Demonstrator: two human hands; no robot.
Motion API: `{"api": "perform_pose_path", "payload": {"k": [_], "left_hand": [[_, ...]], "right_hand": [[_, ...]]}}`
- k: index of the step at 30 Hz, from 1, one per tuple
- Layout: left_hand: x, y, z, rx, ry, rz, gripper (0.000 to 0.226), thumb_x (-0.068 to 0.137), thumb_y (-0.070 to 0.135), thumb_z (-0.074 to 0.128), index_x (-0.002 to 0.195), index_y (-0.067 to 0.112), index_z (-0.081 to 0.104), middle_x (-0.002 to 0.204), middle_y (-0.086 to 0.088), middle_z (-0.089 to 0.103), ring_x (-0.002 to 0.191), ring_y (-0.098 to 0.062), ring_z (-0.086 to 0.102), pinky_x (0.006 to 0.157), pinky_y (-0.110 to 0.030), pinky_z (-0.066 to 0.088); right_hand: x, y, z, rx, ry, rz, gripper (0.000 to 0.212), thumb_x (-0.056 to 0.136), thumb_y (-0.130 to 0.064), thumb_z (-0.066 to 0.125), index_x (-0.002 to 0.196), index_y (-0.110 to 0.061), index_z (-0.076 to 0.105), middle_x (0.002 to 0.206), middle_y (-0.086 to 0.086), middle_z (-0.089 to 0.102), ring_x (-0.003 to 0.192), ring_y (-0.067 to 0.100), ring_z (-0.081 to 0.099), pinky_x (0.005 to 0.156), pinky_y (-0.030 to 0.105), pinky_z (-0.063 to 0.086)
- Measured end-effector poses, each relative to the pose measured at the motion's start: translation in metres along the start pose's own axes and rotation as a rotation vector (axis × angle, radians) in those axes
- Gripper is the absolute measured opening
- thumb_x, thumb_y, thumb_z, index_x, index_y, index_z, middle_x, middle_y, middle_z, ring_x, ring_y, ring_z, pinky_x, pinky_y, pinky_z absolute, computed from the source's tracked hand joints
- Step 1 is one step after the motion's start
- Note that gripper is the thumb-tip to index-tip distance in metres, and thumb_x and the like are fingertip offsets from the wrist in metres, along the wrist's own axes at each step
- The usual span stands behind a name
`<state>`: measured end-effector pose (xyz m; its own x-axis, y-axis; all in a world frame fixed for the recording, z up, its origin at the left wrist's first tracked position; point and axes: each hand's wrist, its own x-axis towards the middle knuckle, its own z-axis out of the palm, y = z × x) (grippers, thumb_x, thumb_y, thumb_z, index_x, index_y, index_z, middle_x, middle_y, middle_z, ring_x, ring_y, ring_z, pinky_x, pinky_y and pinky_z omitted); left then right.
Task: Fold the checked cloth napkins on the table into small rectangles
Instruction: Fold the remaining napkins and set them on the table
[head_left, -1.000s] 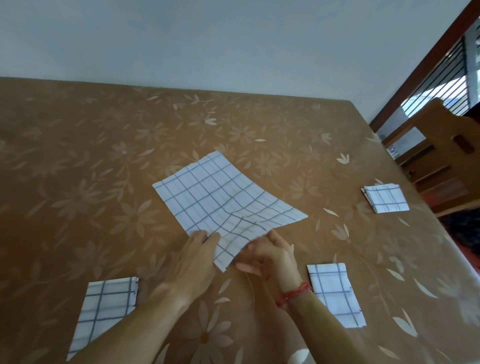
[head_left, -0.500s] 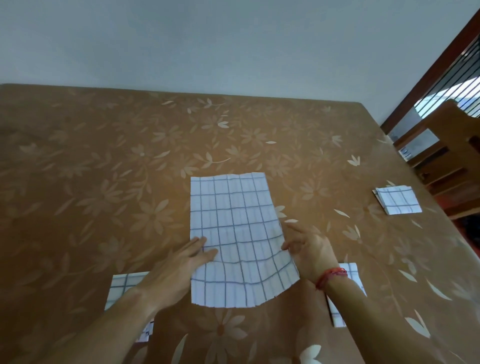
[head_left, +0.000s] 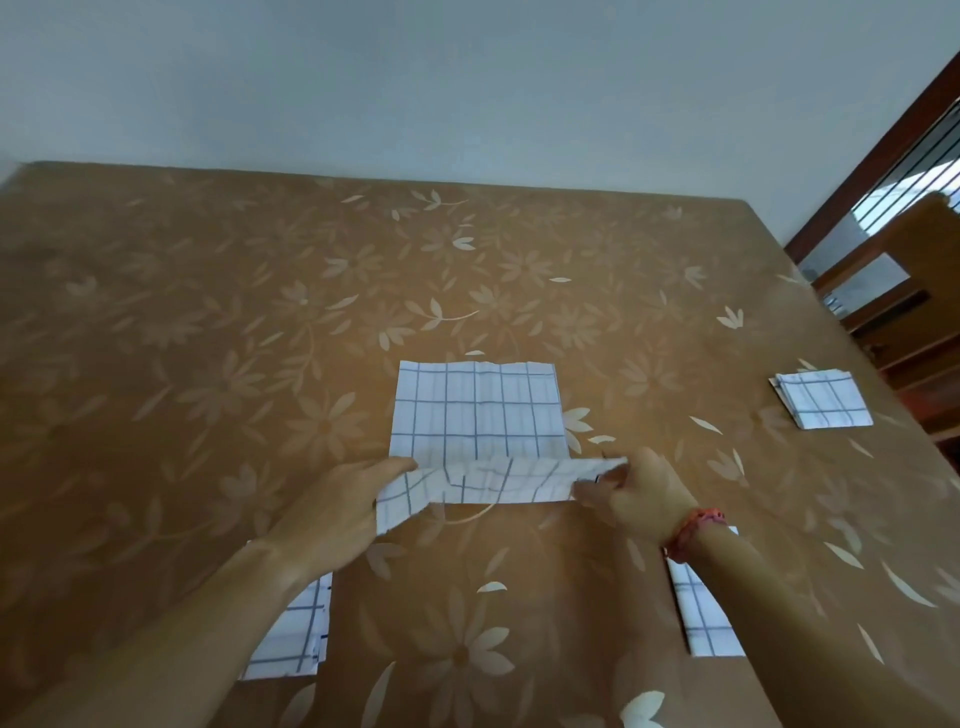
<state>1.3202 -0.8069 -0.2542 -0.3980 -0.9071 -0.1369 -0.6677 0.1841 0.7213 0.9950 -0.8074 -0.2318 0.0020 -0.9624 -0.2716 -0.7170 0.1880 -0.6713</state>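
Note:
A white napkin with dark checks (head_left: 477, 410) lies in the middle of the brown flowered table (head_left: 208, 322). Its near edge is lifted off the table and turned toward the far edge. My left hand (head_left: 337, 512) pinches the near left corner of that edge. My right hand (head_left: 631, 491), with a red band at the wrist, pinches the near right corner. Three folded checked napkins lie around: one at the near left (head_left: 293, 636) partly under my left forearm, one at the near right (head_left: 706, 613) partly under my right forearm, one at the far right (head_left: 823, 397).
The table's far edge meets a pale wall (head_left: 467, 78). A wooden chair (head_left: 914, 291) and a dark window frame stand past the table's right edge.
The napkin lay flat with my hands on its sides; now both hands have taken its near corners and lifted the near edge up and away from me.

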Motion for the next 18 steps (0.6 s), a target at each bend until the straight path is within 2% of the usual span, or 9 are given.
{"api": "perform_pose_path", "payload": {"k": [1, 2, 5, 7, 9, 11, 12, 15, 18], "left_hand": [[0.004, 0.002, 0.000, -0.011, 0.048, -0.014, 0.012, 0.095, 0.032, 0.060, 0.106, 0.036, 0.066, 0.091, 0.015, 0.068, 0.082, 0.000, 0.064, 0.070, -0.029, 0.054], [0.008, 0.004, 0.001, -0.014, 0.097, -0.037, 0.012, 0.098, 0.030, 0.055, 0.100, 0.035, 0.066, 0.083, 0.012, 0.068, 0.077, -0.002, 0.061, 0.066, -0.027, 0.051], [0.021, 0.002, 0.003, 0.029, 0.217, -0.117, 0.026, 0.101, 0.029, 0.047, 0.079, 0.035, 0.060, 0.062, 0.006, 0.057, 0.061, -0.012, 0.053, 0.051, -0.024, 0.037], [0.029, 0.004, 0.002, 0.113, 0.290, -0.140, 0.029, 0.100, 0.029, 0.046, 0.071, 0.031, 0.051, 0.056, 0.008, 0.048, 0.052, -0.010, 0.048, 0.051, -0.023, 0.033], [0.034, 0.008, 0.002, 0.099, 0.341, -0.156, 0.020, 0.099, 0.029, 0.047, 0.080, 0.030, 0.051, 0.071, 0.014, 0.053, 0.064, -0.005, 0.054, 0.057, -0.023, 0.040], [0.034, 0.012, 0.005, 0.061, 0.358, -0.180, 0.005, 0.098, 0.029, 0.049, 0.100, 0.033, 0.051, 0.091, 0.022, 0.057, 0.083, -0.001, 0.058, 0.068, -0.024, 0.049], [0.033, 0.014, 0.007, 0.103, 0.385, -0.165, 0.014, 0.097, 0.027, 0.051, 0.111, 0.030, 0.051, 0.099, 0.023, 0.056, 0.089, -0.002, 0.057, 0.074, -0.028, 0.051], [0.028, 0.012, 0.016, 0.284, 0.429, -0.046, 0.034, 0.094, 0.023, 0.054, 0.127, 0.017, 0.049, 0.111, 0.005, 0.056, 0.104, -0.015, 0.052, 0.090, -0.035, 0.047], [0.018, 0.014, 0.032, 0.359, 0.279, 0.030, 0.037, 0.095, 0.024, 0.052, 0.131, 0.013, 0.053, 0.128, 0.000, 0.051, 0.118, -0.016, 0.048, 0.093, -0.033, 0.048]], "right_hand": [[0.004, -0.002, 0.001, 0.018, 0.017, 0.014, 0.022, 0.076, -0.016, 0.073, 0.061, -0.028, 0.062, 0.053, -0.017, 0.063, 0.052, -0.001, 0.059, 0.055, 0.019, 0.044], [0.008, -0.001, 0.002, 0.025, 0.027, 0.015, 0.014, 0.078, -0.019, 0.073, 0.069, -0.028, 0.066, 0.060, -0.015, 0.068, 0.058, 0.000, 0.063, 0.058, 0.021, 0.046], [0.020, 0.000, 0.006, 0.061, 0.054, 0.042, 0.006, 0.082, -0.025, 0.070, 0.082, -0.031, 0.068, 0.071, -0.013, 0.073, 0.071, 0.001, 0.067, 0.062, 0.019, 0.046], [0.030, -0.002, 0.009, 0.086, 0.101, 0.063, 0.004, 0.084, -0.026, 0.069, 0.082, -0.028, 0.067, 0.069, -0.010, 0.073, 0.070, 0.003, 0.067, 0.061, 0.018, 0.044], [0.040, -0.004, 0.013, 0.108, 0.146, 0.087, 0.008, 0.084, -0.024, 0.069, 0.079, -0.026, 0.063, 0.067, -0.004, 0.070, 0.070, 0.008, 0.067, 0.058, 0.017, 0.043], [0.050, -0.004, 0.017, 0.126, 0.185, 0.129, 0.009, 0.084, -0.024, 0.069, 0.079, -0.026, 0.062, 0.068, 0.002, 0.068, 0.073, 0.013, 0.067, 0.058, 0.019, 0.045], [0.054, -0.004, 0.019, 0.123, 0.197, 0.150, 0.007, 0.084, -0.025, 0.069, 0.082, -0.024, 0.063, 0.071, 0.004, 0.069, 0.074, 0.014, 0.066, 0.059, 0.020, 0.046], [0.065, -0.005, 0.024, 0.110, 0.222, 0.175, 0.007, 0.085, -0.028, 0.068, 0.086, -0.024, 0.063, 0.074, 0.001, 0.069, 0.075, 0.014, 0.064, 0.056, 0.018, 0.042], [0.069, -0.009, 0.026, 0.093, 0.227, 0.192, 0.020, 0.085, -0.034, 0.068, 0.101, -0.026, 0.060, 0.085, -0.005, 0.067, 0.078, 0.010, 0.060, 0.058, 0.018, 0.042]]}}
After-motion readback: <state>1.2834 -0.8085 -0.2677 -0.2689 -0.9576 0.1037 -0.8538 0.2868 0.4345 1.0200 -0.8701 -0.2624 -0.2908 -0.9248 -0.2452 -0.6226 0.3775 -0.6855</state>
